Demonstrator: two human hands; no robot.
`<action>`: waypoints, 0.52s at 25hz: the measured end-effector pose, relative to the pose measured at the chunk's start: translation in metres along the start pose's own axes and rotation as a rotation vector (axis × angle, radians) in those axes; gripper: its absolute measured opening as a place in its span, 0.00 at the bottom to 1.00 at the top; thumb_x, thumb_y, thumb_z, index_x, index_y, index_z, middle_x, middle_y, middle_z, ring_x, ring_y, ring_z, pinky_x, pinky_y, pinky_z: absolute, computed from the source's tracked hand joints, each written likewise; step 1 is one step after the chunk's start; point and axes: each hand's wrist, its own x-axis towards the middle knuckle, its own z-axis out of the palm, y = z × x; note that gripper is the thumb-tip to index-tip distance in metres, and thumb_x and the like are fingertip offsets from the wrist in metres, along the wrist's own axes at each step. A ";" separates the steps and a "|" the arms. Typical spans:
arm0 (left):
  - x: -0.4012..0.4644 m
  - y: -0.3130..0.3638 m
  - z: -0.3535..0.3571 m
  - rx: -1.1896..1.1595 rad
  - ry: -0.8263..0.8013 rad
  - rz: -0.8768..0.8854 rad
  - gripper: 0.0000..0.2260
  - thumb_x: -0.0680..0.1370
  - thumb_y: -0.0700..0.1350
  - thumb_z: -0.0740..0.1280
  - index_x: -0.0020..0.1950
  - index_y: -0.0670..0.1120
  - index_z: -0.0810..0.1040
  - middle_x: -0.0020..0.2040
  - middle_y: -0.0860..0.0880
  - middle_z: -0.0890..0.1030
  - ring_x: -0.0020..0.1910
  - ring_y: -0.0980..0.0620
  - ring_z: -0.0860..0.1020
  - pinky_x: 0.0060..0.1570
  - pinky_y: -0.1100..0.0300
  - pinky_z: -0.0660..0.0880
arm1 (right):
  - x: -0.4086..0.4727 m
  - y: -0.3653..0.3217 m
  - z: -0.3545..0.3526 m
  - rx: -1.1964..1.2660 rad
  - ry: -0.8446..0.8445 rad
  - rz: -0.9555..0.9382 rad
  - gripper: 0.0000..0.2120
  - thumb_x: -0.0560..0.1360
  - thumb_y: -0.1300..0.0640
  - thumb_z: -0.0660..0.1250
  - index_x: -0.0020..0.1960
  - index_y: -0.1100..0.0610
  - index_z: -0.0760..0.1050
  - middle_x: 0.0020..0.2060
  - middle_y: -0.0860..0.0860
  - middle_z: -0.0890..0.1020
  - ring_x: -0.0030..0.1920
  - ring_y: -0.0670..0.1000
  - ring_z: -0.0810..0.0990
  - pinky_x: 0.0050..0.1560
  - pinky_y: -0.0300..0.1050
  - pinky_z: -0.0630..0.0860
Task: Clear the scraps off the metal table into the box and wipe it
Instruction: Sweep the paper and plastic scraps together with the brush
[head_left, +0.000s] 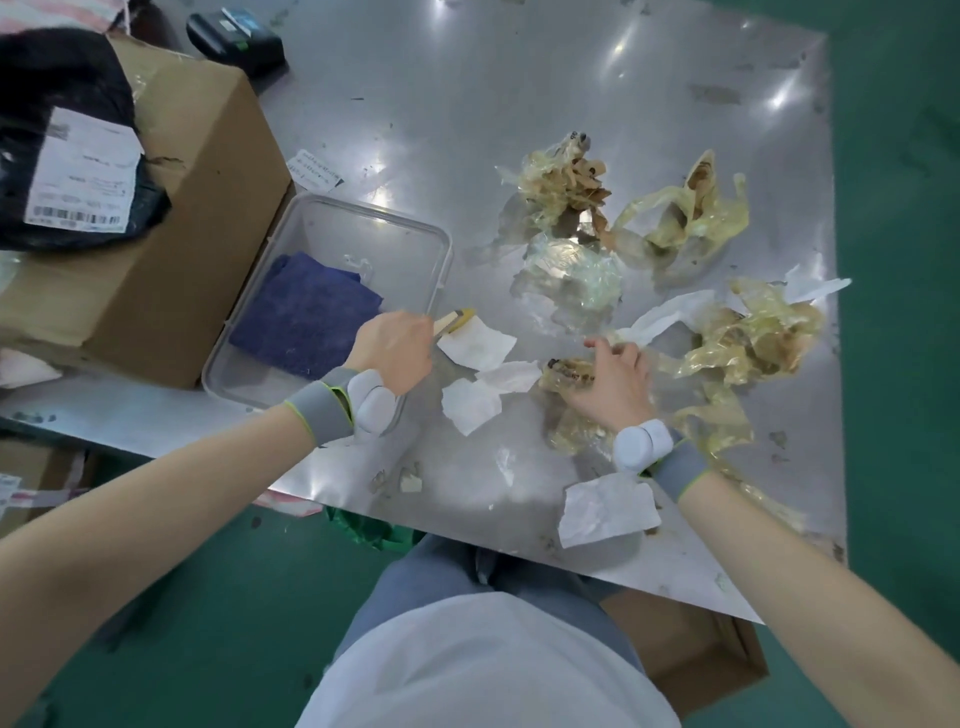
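The metal table (519, 93) carries several clumps of yellowish tape scraps (566, 187) and white paper pieces (475, 343). A clear plastic box (363, 228) stands at the table's left side with a blue cloth (304, 319) lying inside. My left hand (392, 345) hovers at the box's right rim and grips a small yellow-tipped tool (457, 319). My right hand (610, 382) rests on a brownish tape scrap (566, 371) near the table's middle, fingers curled around it.
A large cardboard box (197, 208) with a black bag (67, 140) and shipping label sits left of the plastic box. A black device (234, 39) lies at the far left. Another cardboard box (691, 654) stands on the green floor under the table's near edge.
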 end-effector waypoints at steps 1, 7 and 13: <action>-0.001 0.001 0.000 -0.005 -0.004 0.017 0.09 0.76 0.38 0.59 0.51 0.39 0.77 0.49 0.40 0.81 0.48 0.38 0.79 0.46 0.50 0.77 | -0.005 0.002 0.004 -0.031 -0.010 0.044 0.33 0.68 0.45 0.69 0.69 0.50 0.61 0.64 0.60 0.65 0.66 0.64 0.63 0.67 0.56 0.61; -0.017 0.022 0.007 -0.096 -0.091 0.129 0.08 0.76 0.40 0.58 0.47 0.40 0.75 0.45 0.40 0.79 0.45 0.38 0.77 0.37 0.55 0.65 | -0.021 0.017 0.022 0.023 -0.050 0.167 0.43 0.66 0.53 0.71 0.74 0.48 0.52 0.68 0.64 0.60 0.69 0.67 0.58 0.70 0.61 0.57; -0.014 0.051 0.016 -0.316 -0.139 0.116 0.09 0.76 0.41 0.56 0.40 0.38 0.71 0.37 0.41 0.73 0.37 0.40 0.70 0.36 0.55 0.65 | -0.029 0.035 0.016 0.217 -0.125 0.065 0.41 0.69 0.59 0.68 0.75 0.48 0.50 0.65 0.61 0.65 0.64 0.64 0.68 0.64 0.55 0.69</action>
